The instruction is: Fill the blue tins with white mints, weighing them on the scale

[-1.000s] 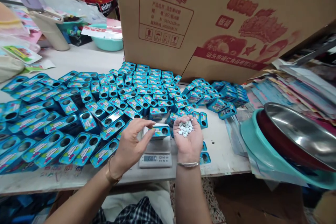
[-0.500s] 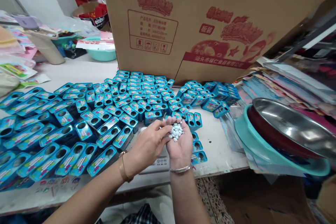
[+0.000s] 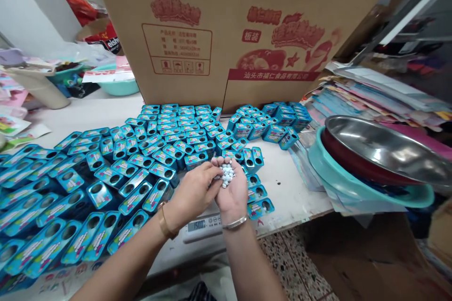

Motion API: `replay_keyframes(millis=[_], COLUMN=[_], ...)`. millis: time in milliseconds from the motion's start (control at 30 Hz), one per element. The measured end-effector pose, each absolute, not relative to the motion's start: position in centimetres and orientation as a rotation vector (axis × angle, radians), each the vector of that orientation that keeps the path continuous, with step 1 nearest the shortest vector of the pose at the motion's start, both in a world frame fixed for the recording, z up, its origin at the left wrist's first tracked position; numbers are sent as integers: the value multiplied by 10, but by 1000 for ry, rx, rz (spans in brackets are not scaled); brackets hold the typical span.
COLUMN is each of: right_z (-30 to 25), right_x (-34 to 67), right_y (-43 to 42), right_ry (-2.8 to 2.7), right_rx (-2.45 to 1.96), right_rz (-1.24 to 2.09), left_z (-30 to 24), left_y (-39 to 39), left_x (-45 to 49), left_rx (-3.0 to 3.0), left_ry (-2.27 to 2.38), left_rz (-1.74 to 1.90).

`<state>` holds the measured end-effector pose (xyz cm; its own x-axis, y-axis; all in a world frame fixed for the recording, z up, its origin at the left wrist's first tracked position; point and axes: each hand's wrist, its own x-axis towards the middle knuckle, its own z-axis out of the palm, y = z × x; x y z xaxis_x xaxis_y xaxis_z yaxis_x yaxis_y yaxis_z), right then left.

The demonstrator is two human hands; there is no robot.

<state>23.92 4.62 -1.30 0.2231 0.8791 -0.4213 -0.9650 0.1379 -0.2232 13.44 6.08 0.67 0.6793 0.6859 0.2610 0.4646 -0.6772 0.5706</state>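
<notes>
My right hand (image 3: 231, 193) is cupped palm up over the scale (image 3: 205, 225), holding a small heap of white tablets (image 3: 226, 174). My left hand (image 3: 194, 193) reaches across, its fingertips pinched into the tablets. The scale is mostly hidden under both hands; only its display edge shows. Several blue tins (image 3: 134, 164) with round holes in their lids lie spread over the white table (image 3: 106, 110) to the left and beyond my hands. Three more tins (image 3: 259, 193) lie just right of my right hand.
A big cardboard box (image 3: 226, 33) stands at the back of the table. At the right, a steel bowl (image 3: 381, 150) sits in a teal basin (image 3: 356, 188) on stacked printed sheets (image 3: 370, 94). A teal bowl (image 3: 120, 87) and clutter are at far left.
My left hand left the tin on the scale and moved right into the tablets in my right palm. The view shifted right and tilted up.
</notes>
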Motion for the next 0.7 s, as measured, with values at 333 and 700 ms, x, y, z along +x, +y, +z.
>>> replay_keyframes(millis=[333,700], right_z=[-9,-13], right_x=[245,247], right_y=[60,57], right_ry=[253,282], right_rx=[-544,-528], right_rz=[1316,1342], left_z=[5,0], left_y=[81,77], left_x=[133,118], left_rx=[2308,2255], left_ry=[917,974], left_rz=[692,622])
